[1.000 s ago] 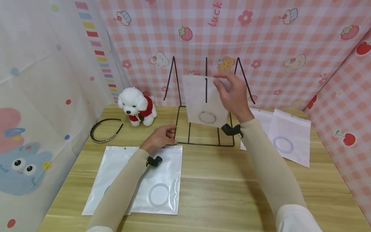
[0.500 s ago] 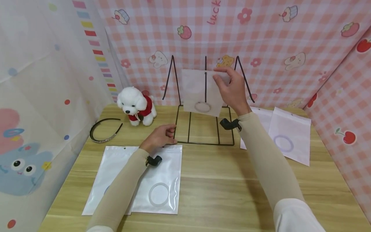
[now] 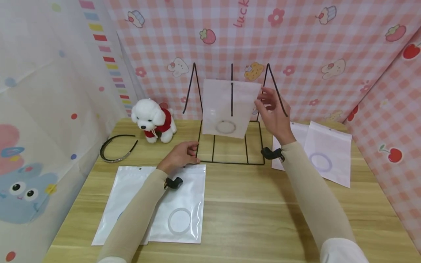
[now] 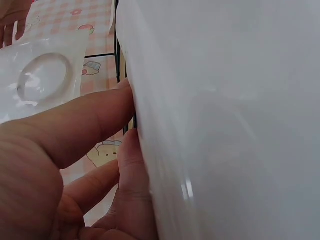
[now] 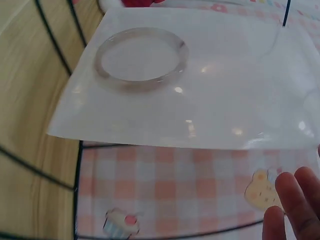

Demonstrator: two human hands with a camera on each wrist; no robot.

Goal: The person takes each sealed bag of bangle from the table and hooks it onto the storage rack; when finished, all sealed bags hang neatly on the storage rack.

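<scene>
A white zip bag (image 3: 218,104) with a clear bangle (image 3: 226,132) in it hangs from the middle prong of a black wire display rack (image 3: 236,163). At the rack's front left corner, my left hand (image 3: 179,156) pinches the wire between thumb and fingers. My right hand (image 3: 274,115) is by the hanging bag's upper right edge, its fingers loosely bent. The right wrist view has those fingers (image 5: 300,205) below the bag, holding nothing. Much of the left wrist view is filled by a glossy white bag (image 4: 235,130), which hides part of the wire.
Two white bags (image 3: 179,186) lie overlapping under my left forearm, and pinkish bags (image 3: 332,146) lie right of the rack. A plush white dog (image 3: 152,118) in red and a black headband (image 3: 103,148) stand and lie at left. Checked cloth (image 3: 217,22) hangs behind.
The bag rose onto the middle prong and then settled lower, hanging. My right hand let go of its top edge and moved right and down. My left hand kept its place.
</scene>
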